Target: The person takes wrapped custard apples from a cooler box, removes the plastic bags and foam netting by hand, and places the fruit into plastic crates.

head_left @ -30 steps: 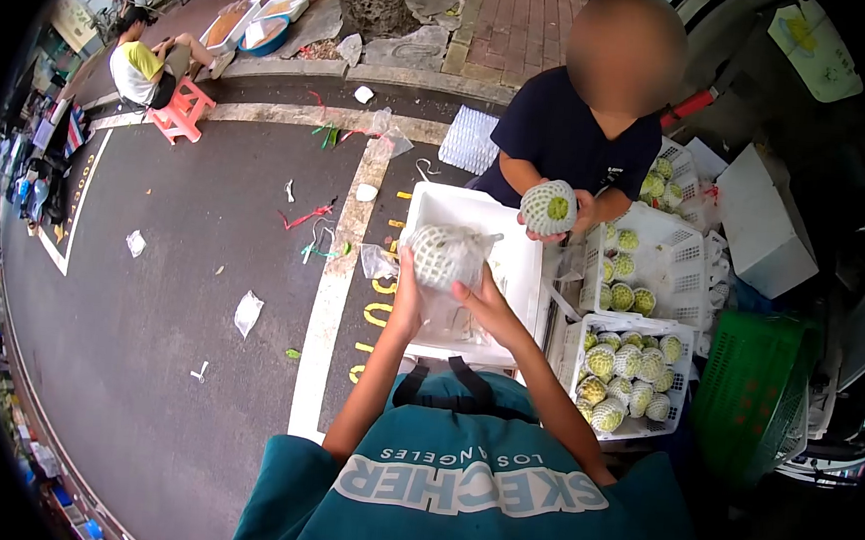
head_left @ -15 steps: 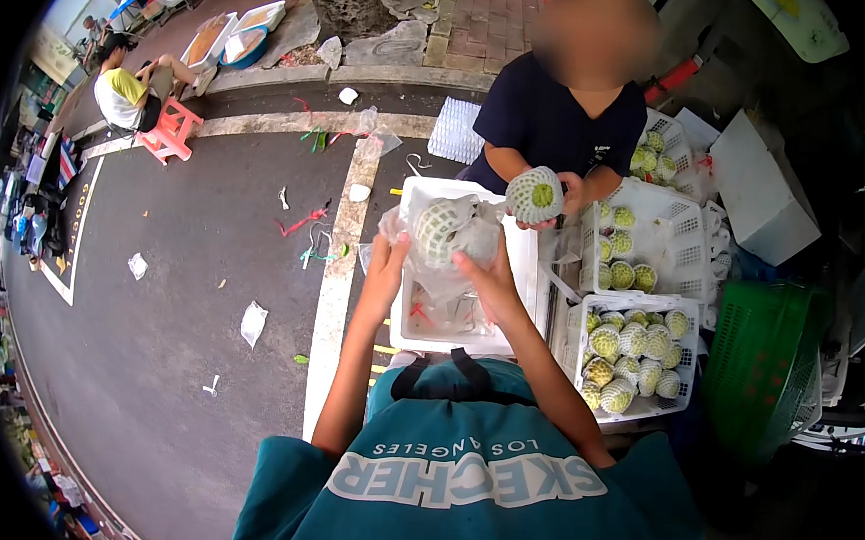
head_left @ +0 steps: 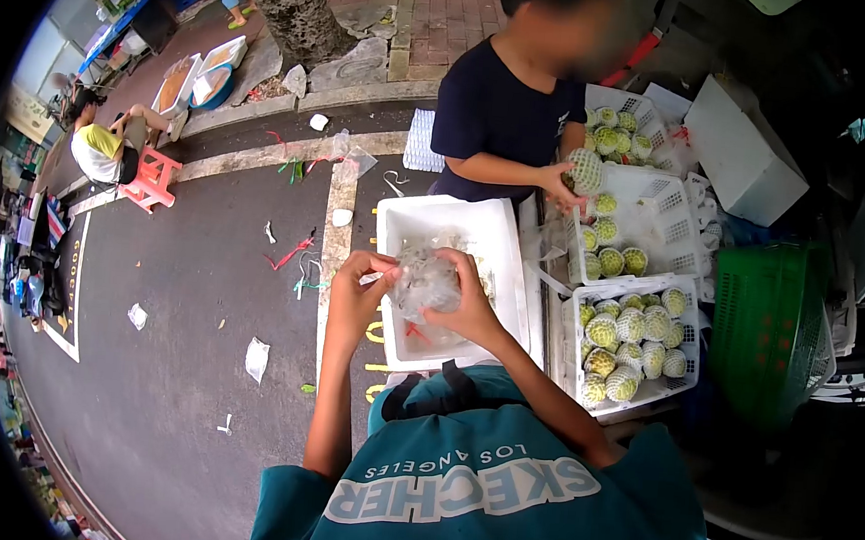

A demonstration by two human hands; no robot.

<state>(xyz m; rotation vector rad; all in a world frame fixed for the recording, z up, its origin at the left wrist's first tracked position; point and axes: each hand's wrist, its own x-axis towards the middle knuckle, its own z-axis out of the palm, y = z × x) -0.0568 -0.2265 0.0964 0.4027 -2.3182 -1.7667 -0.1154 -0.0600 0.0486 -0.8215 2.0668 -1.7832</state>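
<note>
Both of my hands are over a white foam box (head_left: 500, 235), working on a crumpled clear plastic bag (head_left: 423, 287). My left hand (head_left: 359, 283) pinches the bag's edge between thumb and fingers. On the other side, my right hand (head_left: 469, 298) is curled around the bag, thumb pressed against it. A pale, rounded bulk fills the bag, but the wrinkled plastic hides most of what is inside. Below the bag, a red strip (head_left: 416, 331) and more clear plastic lie in the box.
Across the box, another person (head_left: 509, 110) holds a net-wrapped green fruit (head_left: 586, 170). White crates (head_left: 691, 373) of netted fruit stand at right, beside a green crate (head_left: 769, 334). Plastic scraps (head_left: 257, 358) litter the road. A seated person (head_left: 100, 151) is at far left.
My hands and the bag have come lower and closer together, and the netted fruit no longer shows clearly through the plastic. The other person has turned toward the crates with the fruit.
</note>
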